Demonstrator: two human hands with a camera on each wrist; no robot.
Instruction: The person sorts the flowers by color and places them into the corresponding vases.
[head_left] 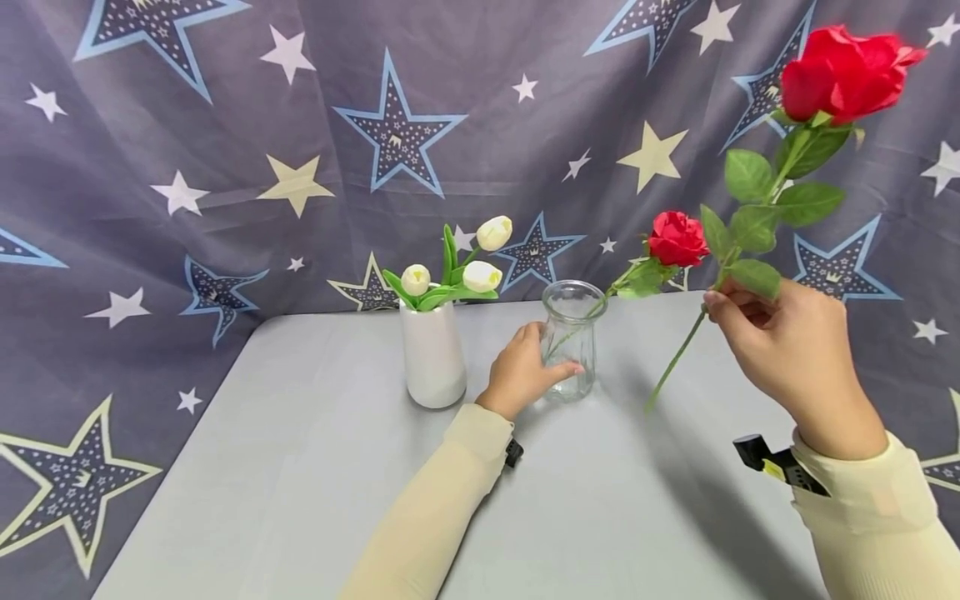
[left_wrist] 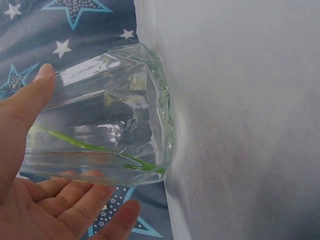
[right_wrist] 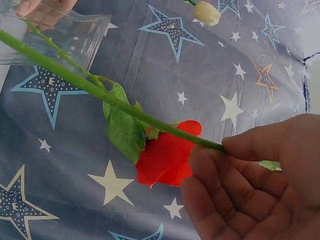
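Observation:
A clear glass vase (head_left: 584, 354) stands on the table, with my left hand (head_left: 525, 371) holding it from the left, thumb across the near side. In the left wrist view the fingers lie along one side of the glass vase (left_wrist: 107, 112) and the thumb on the other. One red rose (head_left: 677, 239) leans out of the vase to the right, its green stem (left_wrist: 75, 141) visible through the glass. To the right, my right hand (head_left: 806, 358) pinches the stem of a larger red rose (head_left: 843, 75) between thumb and fingers. The stem's lower end hangs above the table.
A white vase (head_left: 433, 358) with white tulips (head_left: 482, 277) stands left of the glass one. The grey table (head_left: 300, 475) ends against a star-patterned curtain (head_left: 480, 150) at the back. Black straps with small devices (head_left: 780, 467) sit on the wrists.

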